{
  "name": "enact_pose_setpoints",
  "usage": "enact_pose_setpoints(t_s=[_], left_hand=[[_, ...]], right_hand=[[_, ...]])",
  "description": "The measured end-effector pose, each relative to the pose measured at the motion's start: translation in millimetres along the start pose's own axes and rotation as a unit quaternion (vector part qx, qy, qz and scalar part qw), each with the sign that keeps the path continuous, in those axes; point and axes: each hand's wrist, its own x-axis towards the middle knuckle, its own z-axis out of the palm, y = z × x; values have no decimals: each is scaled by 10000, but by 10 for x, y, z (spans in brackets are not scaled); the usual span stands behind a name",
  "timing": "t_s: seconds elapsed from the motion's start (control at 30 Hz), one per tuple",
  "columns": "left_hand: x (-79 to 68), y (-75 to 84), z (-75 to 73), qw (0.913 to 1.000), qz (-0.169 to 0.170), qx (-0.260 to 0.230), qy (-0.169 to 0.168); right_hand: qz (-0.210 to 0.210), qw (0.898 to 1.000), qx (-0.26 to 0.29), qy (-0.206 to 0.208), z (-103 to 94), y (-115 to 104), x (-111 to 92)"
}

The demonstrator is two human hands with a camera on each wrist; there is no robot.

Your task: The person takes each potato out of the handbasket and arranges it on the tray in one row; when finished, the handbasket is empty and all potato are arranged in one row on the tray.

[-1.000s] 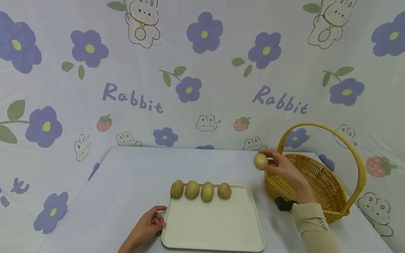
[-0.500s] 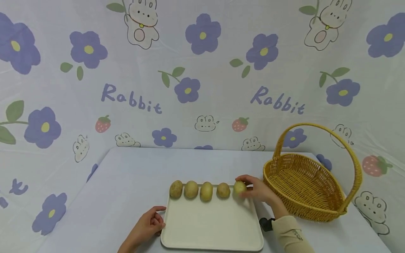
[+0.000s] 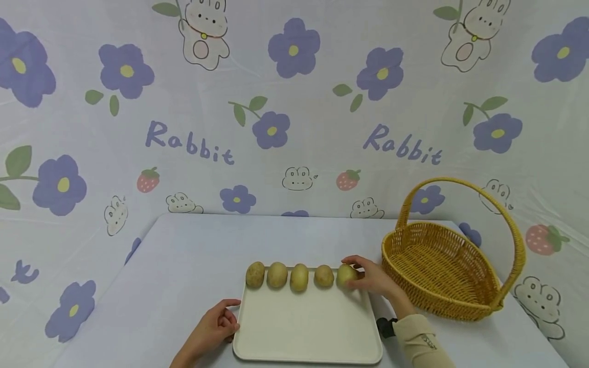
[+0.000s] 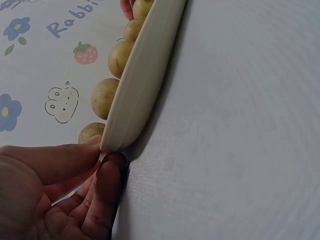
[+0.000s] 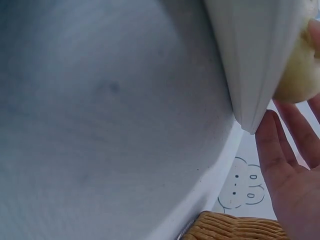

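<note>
A cream rectangular tray (image 3: 307,327) lies on the table with a row of several potatoes along its far edge. My right hand (image 3: 375,277) holds the rightmost potato (image 3: 345,276), thumb and fingers curled round it, at the tray's far right corner. In the right wrist view this potato (image 5: 297,75) sits just over the tray's rim (image 5: 250,65). My left hand (image 3: 211,327) pinches the tray's left edge; in the left wrist view the thumb lies on the rim and the fingers (image 4: 107,185) curl beneath. The other potatoes, such as the leftmost one (image 3: 255,275), rest side by side with small gaps.
To the right of the tray stands a woven wicker basket (image 3: 442,266) with a tall arched handle (image 3: 508,214); nothing lies inside it. A white cloth covers the table (image 3: 207,245). Behind hangs a curtain (image 3: 322,112) printed with flowers and rabbits.
My right hand has carried the potato from beside the basket leftward and down to the tray's far right corner, at the row's end. My left hand has stayed at the tray's edge.
</note>
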Motion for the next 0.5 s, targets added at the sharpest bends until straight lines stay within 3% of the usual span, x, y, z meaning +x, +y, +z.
enact_pose_setpoints(t_s=[0.5], left_hand=[[-8,22,5,9999,-41,-98,10]], right_hand=[[-346,9990,108,-245,5,-30,-28]])
